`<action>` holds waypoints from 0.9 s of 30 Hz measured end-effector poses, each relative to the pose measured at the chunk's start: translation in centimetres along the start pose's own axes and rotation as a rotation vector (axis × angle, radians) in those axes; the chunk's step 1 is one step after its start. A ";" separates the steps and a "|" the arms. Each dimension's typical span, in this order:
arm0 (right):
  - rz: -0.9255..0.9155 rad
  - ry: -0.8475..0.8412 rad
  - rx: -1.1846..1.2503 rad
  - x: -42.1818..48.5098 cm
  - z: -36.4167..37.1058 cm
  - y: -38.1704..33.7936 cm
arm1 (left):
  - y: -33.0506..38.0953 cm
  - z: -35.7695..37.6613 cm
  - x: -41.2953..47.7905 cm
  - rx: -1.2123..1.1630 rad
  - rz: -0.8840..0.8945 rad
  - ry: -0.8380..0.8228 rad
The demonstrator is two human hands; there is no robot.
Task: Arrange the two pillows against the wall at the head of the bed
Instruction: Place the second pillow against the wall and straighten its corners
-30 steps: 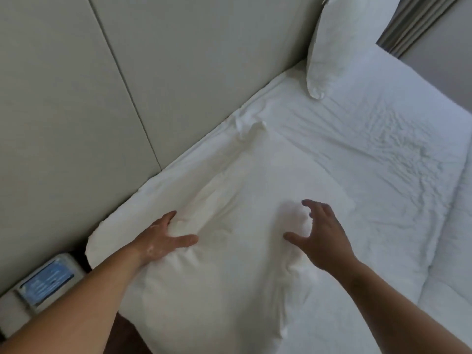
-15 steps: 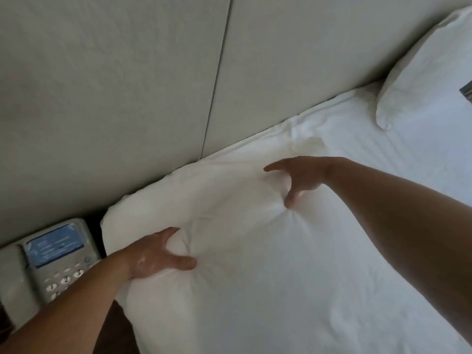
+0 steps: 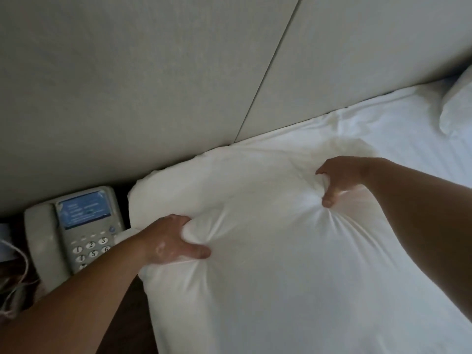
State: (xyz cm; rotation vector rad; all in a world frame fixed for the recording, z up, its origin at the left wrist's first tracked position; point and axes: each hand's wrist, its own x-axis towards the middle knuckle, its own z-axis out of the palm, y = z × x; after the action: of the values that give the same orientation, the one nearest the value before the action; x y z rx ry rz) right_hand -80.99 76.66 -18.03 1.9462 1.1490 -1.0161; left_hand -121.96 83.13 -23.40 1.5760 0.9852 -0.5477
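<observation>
A large white pillow (image 3: 255, 200) lies flat on the bed, its far edge touching the padded wall (image 3: 178, 85). My left hand (image 3: 171, 238) pinches a fold of the pillow's left side. My right hand (image 3: 339, 177) clutches a bunch of its cover nearer the far right corner. The cloth puckers around both grips. A second white pillow (image 3: 457, 108) leans against the wall at the far right, only its corner in view.
A grey desk phone (image 3: 74, 231) with a blue label sits on a dark nightstand left of the bed, with white cords (image 3: 18, 272) beside it. The white bedsheet (image 3: 383, 134) stretches between the two pillows.
Both hands have closed on the near pillow's cover, the right hand bunching cloth it only touched before. The view has swung left, showing more phone and less of the second pillow.
</observation>
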 end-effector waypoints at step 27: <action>-0.072 0.717 0.166 -18.0 -13.2 6.7 | 17.2 -11.5 -15.4 0.590 0.160 0.768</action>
State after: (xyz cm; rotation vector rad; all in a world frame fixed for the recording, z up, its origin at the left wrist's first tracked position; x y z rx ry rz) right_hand -76.76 77.68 4.91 2.5162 1.5510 -0.4445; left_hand -117.99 89.40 1.30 2.4676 1.3073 -0.0950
